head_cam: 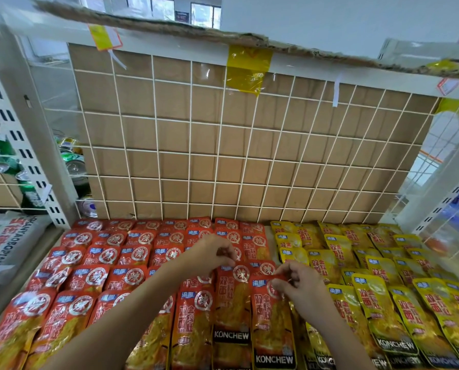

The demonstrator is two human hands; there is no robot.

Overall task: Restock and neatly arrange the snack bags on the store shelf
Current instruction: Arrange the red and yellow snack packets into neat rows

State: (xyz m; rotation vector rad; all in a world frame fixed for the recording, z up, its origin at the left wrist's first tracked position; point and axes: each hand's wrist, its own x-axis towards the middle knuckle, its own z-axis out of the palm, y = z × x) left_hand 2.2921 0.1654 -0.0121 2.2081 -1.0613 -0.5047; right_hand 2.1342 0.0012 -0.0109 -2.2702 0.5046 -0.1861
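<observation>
Pinching top edges, red bags (232, 303): left hand (213, 253), right hand (301, 285).

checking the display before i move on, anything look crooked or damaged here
Yes. The cardboard sheet over the shelf has a ragged, torn edge, with wrinkled yellow tape below it. The far-left red bags lie tilted, out of line with their rows. The left hand and right hand pinch two middle red bags.

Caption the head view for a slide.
Left hand and right hand pinch the tops of red snack bags beside the yellow bags, in front of a wire grid.
</observation>
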